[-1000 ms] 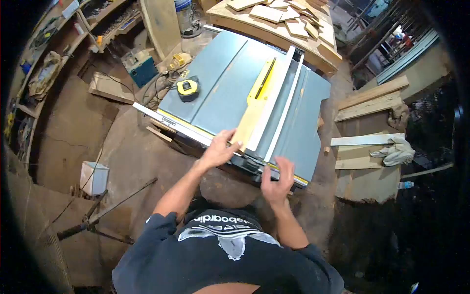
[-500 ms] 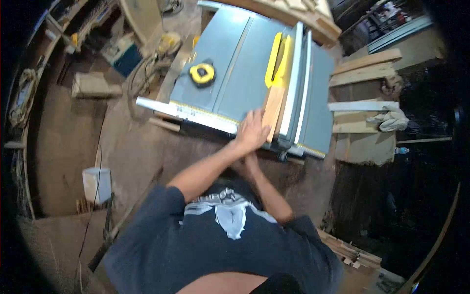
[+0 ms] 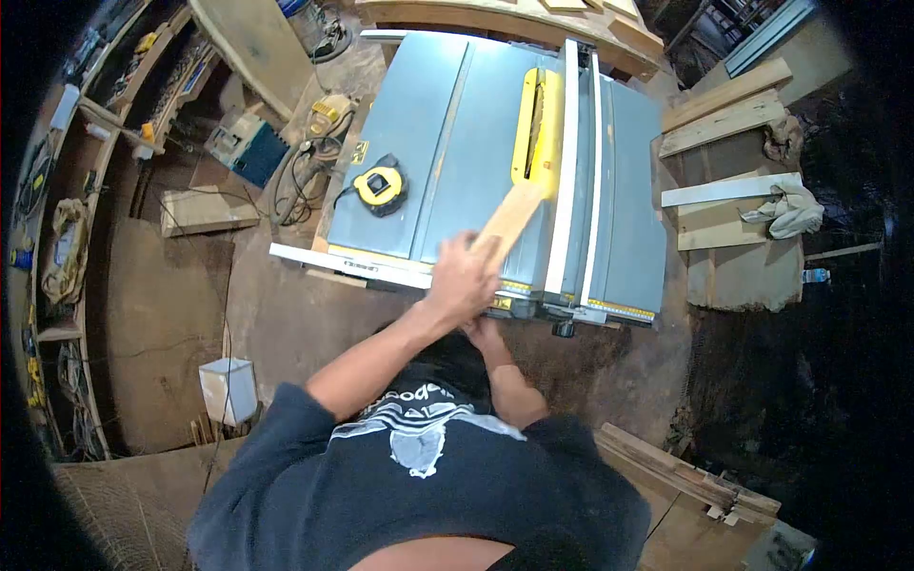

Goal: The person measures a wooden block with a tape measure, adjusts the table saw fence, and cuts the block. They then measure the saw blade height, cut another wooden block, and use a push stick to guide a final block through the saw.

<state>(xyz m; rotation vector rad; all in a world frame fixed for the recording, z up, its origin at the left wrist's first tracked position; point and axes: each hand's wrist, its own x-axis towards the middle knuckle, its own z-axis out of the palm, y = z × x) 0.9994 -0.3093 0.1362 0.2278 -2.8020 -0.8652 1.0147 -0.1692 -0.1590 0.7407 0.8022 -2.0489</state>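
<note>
A short strip of wood (image 3: 512, 221) lies at a slant on the grey table saw (image 3: 486, 124), its far end by the yellow blade insert (image 3: 539, 167). Around the strip's near end my left hand (image 3: 464, 279) is closed. Lower down, at the saw's front edge, is my right hand (image 3: 484, 330); its fingers are hidden behind the left hand and the edge. The white rip fence (image 3: 564, 171) runs to the right of the strip. On the left of the saw top sits a yellow and black tape measure (image 3: 381, 186).
Wooden boards (image 3: 724, 124) and a pale cloth (image 3: 795, 209) are at the right. Left on the floor are a teal tool case (image 3: 257, 150), a corded yellow tool (image 3: 330, 112), a wood block (image 3: 208, 210) and a white container (image 3: 228, 390). Shelves (image 3: 90, 314) line the far left.
The strip's near end has swung left, away from the fence, with my left hand on it. It was roughly parallel to the fence before. The head view has shifted a little.
</note>
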